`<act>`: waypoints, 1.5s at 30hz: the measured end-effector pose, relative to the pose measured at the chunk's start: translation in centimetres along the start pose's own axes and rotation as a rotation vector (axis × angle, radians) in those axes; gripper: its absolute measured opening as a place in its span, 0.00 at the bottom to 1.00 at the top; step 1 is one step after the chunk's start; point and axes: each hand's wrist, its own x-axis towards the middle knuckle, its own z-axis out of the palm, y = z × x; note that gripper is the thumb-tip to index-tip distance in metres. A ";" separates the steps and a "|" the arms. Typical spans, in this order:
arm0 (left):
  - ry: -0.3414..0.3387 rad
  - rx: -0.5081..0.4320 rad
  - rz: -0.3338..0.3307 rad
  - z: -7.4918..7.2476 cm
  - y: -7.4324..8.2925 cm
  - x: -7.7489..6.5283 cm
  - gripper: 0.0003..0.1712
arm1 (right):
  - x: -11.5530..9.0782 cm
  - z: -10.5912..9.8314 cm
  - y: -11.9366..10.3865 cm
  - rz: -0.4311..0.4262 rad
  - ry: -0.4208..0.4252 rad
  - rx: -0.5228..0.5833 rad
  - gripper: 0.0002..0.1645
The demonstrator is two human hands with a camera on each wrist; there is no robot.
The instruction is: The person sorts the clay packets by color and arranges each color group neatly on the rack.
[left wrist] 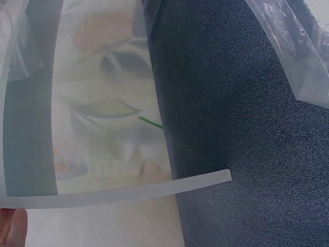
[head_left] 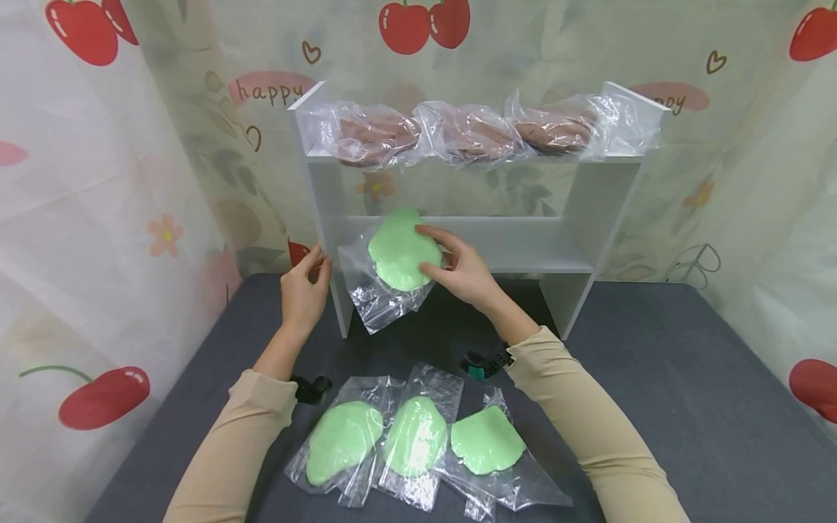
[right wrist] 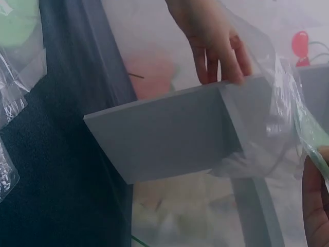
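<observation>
My right hand (head_left: 467, 274) pinches a clear plastic bag with a flat, light-green, dough-like piece (head_left: 400, 254) inside, its thumb and fingers at the right edge. The bag hangs tilted in front of the middle board (head_left: 516, 240) of a white shelf, its clear end drooping below. At the shelf's left side panel (head_left: 325, 211), my left hand (head_left: 302, 294) grips the front edge; the right wrist view shows that hand's thumb and fingers (right wrist: 229, 64) on the edge. Three similar green bags (head_left: 346, 439) lie in a row on the dark table.
Three clear bags with brown contents (head_left: 474, 134) lie side by side on the shelf's top board. Dark wristbands (head_left: 487, 363) show near both sleeves. Patterned curtains (head_left: 196, 145) hang behind and beside the dark table (head_left: 673, 392).
</observation>
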 end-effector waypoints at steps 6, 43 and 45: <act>0.003 0.004 0.004 0.0 0.0 -0.1 0.23 | 1.3 0.7 0.6 -0.006 0.078 -0.090 0.33; 0.015 0.001 -0.007 0.2 -0.1 -0.1 0.23 | 5.3 5.4 -0.1 0.191 0.268 -0.364 0.33; 0.011 -0.002 -0.012 0.1 0.0 -0.1 0.23 | 5.3 5.5 -0.1 0.191 0.264 -0.378 0.32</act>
